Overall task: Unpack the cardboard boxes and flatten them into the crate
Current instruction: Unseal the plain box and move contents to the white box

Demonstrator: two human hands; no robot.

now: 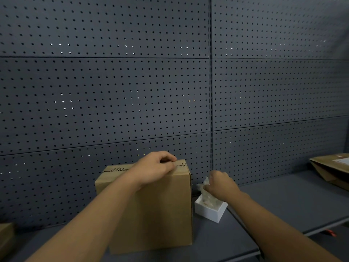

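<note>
A closed brown cardboard box (160,208) stands upright on the dark shelf (283,197) in front of me. My left hand (154,167) lies on the box's top, its fingers curled over the far right edge. Just right of the box sits a small white open box (211,210) with clear plastic wrapping (204,188) sticking out of it. My right hand (221,184) pinches that wrapping above the white box. No crate shows in this view.
A dark pegboard wall (132,91) backs the shelf. A flattened brown cardboard piece (332,171) with a label lies at the far right. Another cardboard corner (5,239) shows at the lower left. The shelf's front edge (283,224) runs along the lower right.
</note>
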